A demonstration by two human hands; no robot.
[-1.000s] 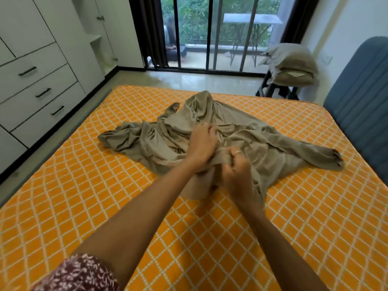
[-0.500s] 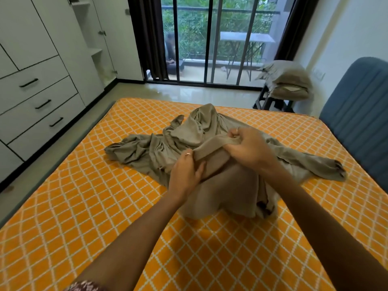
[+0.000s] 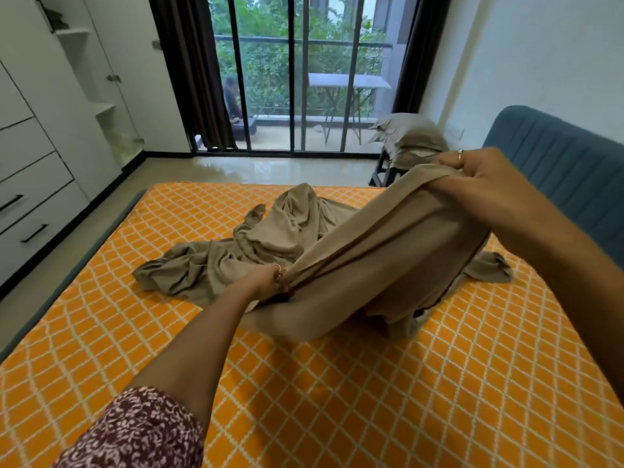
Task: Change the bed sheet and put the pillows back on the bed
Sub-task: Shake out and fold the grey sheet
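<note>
A crumpled beige bed sheet (image 3: 256, 251) lies in the middle of the orange mattress (image 3: 337, 400) with its white diamond pattern. My left hand (image 3: 270, 282) grips one edge of the sheet low, near the mattress. Up and to the right, my right hand (image 3: 479, 180) grips the same edge, so a band of cloth stretches between the two hands. Beige pillows (image 3: 412, 140) are stacked on a dark stand at the far right, off the bed.
A blue padded headboard (image 3: 557, 170) stands along the right side. White drawers and cupboards (image 3: 37, 163) line the left wall. A strip of floor (image 3: 270, 168) separates the mattress from the sliding glass balcony door (image 3: 297, 79).
My right hand has lifted up and to the right with the sheet edge. My left hand stayed low, and the cloth between them has drawn taut.
</note>
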